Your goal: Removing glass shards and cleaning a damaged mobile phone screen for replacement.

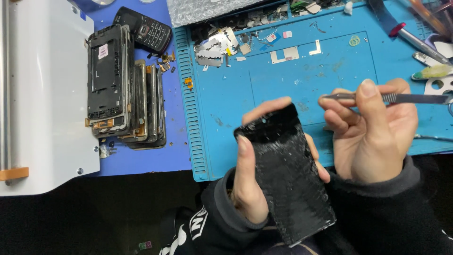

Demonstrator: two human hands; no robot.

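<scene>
The left hand (247, 182) grips a smartphone with a badly shattered black screen (285, 172), thumb pressed along its left edge and fingers wrapped behind, their tips showing at the top and right edges. The phone is held in the air in front of the person, above the near edge of a blue silicone repair mat (283, 80) that lies on the tabletop. Its long axis runs from upper left to lower right, the top end tilted toward the mat and the lower end toward the person's dark sleeves.

The right hand (373, 132) is closed around metal tweezers (391, 97), pinched between thumb and fingers. The tweezers lie nearly level, their tip pointing left and their back end passing out of the hand to the right. The tip sits just to the right of the phone's upper right corner, near it but apart from it. So the phone lies left of and slightly below the tool tip, and the right hand is the one nearer that top corner.

On the mat's far side lie small metal shields and loose scraps (214, 49). Left of the mat stands a stack of stripped phone frames (125, 87), with an old keypad phone (146, 28) behind it and a white machine housing (42, 94) at the far left. More hand tools (424, 45) lie at the upper right.
</scene>
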